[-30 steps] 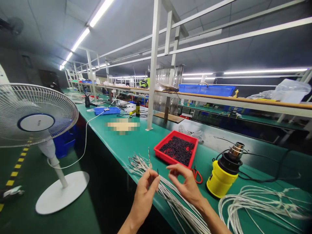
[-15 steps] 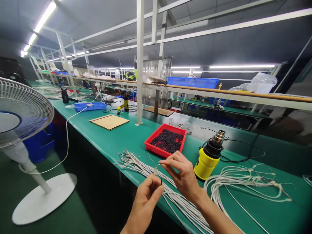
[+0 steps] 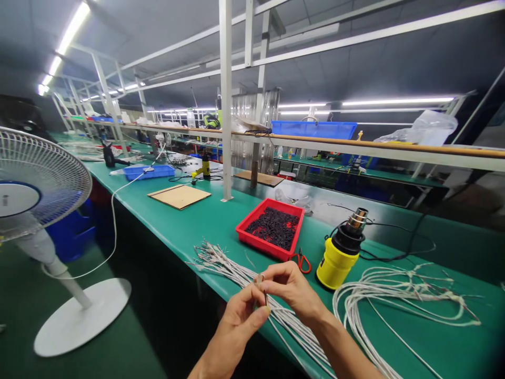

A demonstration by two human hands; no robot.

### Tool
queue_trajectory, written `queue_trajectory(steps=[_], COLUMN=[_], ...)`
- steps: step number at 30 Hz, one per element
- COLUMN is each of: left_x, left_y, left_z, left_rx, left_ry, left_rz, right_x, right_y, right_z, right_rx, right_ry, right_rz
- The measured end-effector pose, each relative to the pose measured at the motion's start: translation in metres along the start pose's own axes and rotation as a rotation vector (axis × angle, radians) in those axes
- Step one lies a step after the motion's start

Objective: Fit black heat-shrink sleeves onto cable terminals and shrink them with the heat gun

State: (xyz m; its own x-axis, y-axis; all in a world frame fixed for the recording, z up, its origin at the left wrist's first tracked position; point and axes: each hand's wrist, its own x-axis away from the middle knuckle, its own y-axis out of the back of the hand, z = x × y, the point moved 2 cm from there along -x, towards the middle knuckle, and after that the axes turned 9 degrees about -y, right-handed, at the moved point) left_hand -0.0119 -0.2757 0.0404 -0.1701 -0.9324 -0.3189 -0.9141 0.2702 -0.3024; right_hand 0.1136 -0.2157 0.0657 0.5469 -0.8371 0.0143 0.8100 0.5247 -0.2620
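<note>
Cables (image 3: pixel 232 271) — slim, white, ragged at one end

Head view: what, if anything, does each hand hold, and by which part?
The left hand pinches a thin dark piece, apparently by its lower end. The right hand is at a pale wire end; whether it grips cannot be told.

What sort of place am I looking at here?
Probably a factory floor or workshop: there's a long green bench, white cables bundled on it, and a yellow heat gun standing nozzle-up.
</note>
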Motion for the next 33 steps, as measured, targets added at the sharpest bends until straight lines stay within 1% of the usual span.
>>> queue_trajectory(steps=[2,3,5,7,8,9,11,14,16,19,22,24,28,33], left_x=[-0.003,-0.005,-0.01,-0.014,-0.016,-0.018,-0.02,-0.02,-0.019,-0.018,-0.016,-0.015,-0.012,-0.013], left_y=[0.001,0.004,0.013,0.023,0.027,0.029,0.03,0.028,0.027,0.029,0.032,0.033,0.032,0.028], left_z=[0.0,0.0,0.002,0.001,0.0,-0.002,-0.009,-0.019,-0.023,-0.026,-0.028,-0.03,-0.032,-0.032], left_rx=[0.02,0.043,0.157,0.344,0.439,0.523,0.647,0.743,0.753,0.716,0.68,0.67,0.655,0.645], left_ry=[-0.012,-0.013,0.004,0.045,0.067,0.085,0.103,0.099,0.091,0.085,0.072,0.06,0.059,0.064], left_rz=[-0.057,-0.132,-0.372,-0.62,-0.699,-0.739,-0.737,-0.68,-0.656,-0.667,-0.67,-0.662,-0.659,-0.647], right_x=[0.002,0.004,0.011,0.018,0.021,0.024,0.026,0.024,0.022,0.024,0.03,0.033,0.035,0.035], right_y=[0.002,0.002,0.002,-0.002,-0.005,-0.009,-0.016,-0.026,-0.031,-0.038,-0.044,-0.045,-0.045,-0.044], right_z=[-0.001,-0.002,-0.003,-0.004,-0.005,-0.007,-0.01,-0.014,-0.016,-0.015,-0.011,-0.009,-0.007,-0.005], right_rx=[-0.016,-0.009,0.078,0.249,0.33,0.389,0.415,0.314,0.237,0.151,0.065,0.035,0.047,0.013], right_ry=[0.046,0.073,0.118,0.129,0.125,0.12,0.123,0.114,0.047,-0.081,-0.14,-0.153,-0.168,-0.172], right_rz=[-0.11,-0.174,-0.289,-0.343,-0.349,-0.346,-0.331,-0.28,-0.232,-0.136,-0.07,-0.059,-0.029,-0.07])
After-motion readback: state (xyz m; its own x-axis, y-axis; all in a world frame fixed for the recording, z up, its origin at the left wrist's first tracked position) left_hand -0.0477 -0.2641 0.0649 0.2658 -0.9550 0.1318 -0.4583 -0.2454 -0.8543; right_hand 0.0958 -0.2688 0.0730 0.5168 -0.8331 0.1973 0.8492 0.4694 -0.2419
